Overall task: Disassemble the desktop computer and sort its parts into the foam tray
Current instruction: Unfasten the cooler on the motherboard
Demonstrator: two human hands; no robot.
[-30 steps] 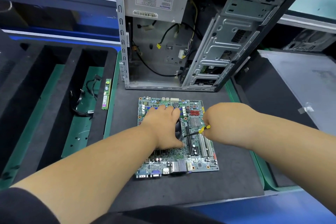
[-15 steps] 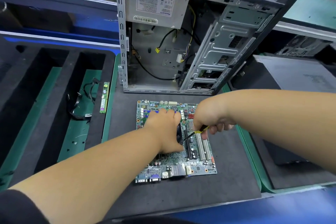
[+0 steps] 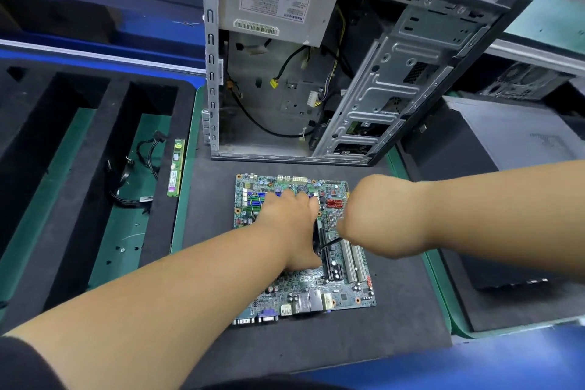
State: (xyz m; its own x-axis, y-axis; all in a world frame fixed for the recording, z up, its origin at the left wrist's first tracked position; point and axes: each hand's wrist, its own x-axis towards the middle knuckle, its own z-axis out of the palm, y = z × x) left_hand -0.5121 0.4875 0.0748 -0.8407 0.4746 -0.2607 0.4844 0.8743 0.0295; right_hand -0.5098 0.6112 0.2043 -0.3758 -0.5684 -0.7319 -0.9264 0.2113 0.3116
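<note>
The left hand (image 3: 292,218) is pressing flat, open, on the motherboard (image 3: 304,247); the right hand (image 3: 376,218), just beside, is gripping a screwdriver (image 3: 330,242) angling toward the board's centre.

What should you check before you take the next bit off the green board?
1. Motherboard lies flat on the dark foam mat: ok.
2. Left hand presses down on the board to steady it: ok.
3. Right hand grips the screwdriver: ok, only the dark shaft shows.
4. Screwdriver tip seated on a screw: cannot tell, the left hand hides it.
5. Foam tray has free slots; the RAM stick and cables already lie in one: ok.
</note>
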